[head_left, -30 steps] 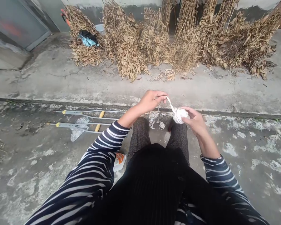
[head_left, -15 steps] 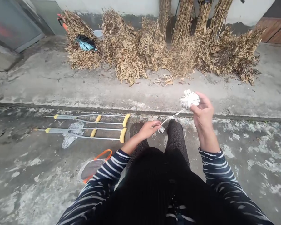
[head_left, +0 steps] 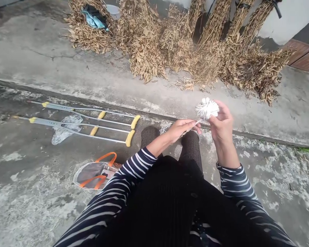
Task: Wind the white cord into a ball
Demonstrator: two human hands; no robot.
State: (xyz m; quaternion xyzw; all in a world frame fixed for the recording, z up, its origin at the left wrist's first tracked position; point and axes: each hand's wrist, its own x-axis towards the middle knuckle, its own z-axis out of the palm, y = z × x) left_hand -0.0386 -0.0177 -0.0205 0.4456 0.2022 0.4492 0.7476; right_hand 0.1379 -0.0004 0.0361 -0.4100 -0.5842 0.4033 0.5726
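Observation:
A white ball of cord [head_left: 206, 109], flecked with dark lines, is gripped between the thumb and fingers of my right hand [head_left: 222, 121]. From its lower side a short strand of cord [head_left: 192, 127] runs down to my left hand [head_left: 181, 129], whose fingers are closed on it. My left hand is just left of the ball, with a small gap between the two hands. Loose loops of the same white cord [head_left: 163, 129] lie low by my left knee, partly hidden behind my left hand.
Two crutches [head_left: 84, 118] with yellow pads lie on the concrete to the left, over a crumpled clear plastic bag [head_left: 66, 129]. Nearer stands a bag with orange handles [head_left: 92, 173]. Dried plant bundles [head_left: 146, 51] line the raised ledge [head_left: 98, 80] ahead.
My left hand has moved right and up, close to the ball, so the strand between my hands is much shorter. My right hand stays nearly in place. The head view has tilted and shifted.

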